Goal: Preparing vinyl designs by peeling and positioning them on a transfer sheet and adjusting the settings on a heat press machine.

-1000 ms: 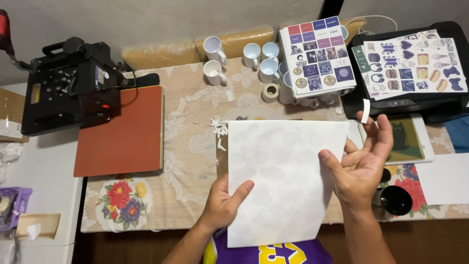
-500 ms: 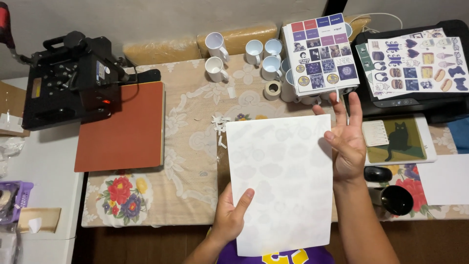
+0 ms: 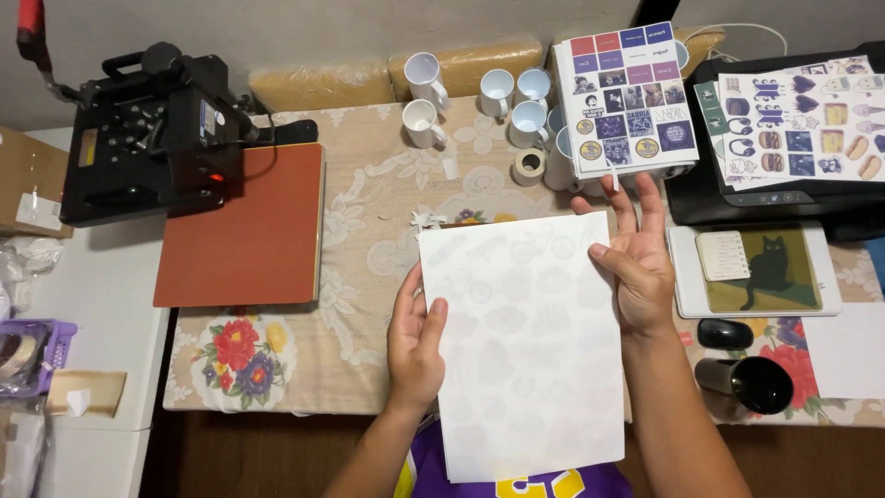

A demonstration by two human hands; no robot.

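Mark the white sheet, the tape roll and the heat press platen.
white sheet (image 3: 530, 350), head view, middle of the sheet's face.
tape roll (image 3: 528, 167), head view, top ring of the roll.
platen (image 3: 244, 226), head view, centre of the red-brown pad.

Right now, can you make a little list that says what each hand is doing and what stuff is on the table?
Left hand: grips the left edge of the white sheet, thumb on top.
Right hand: open, fingers spread, at the sheet's right edge.
Sheet: faint shapes show through it.
Left of sheet: black heat press with its orange-red pad.
Behind sheet: white mugs, tape roll, sticker sheet.
Right: cat picture, black mouse, dark cup.
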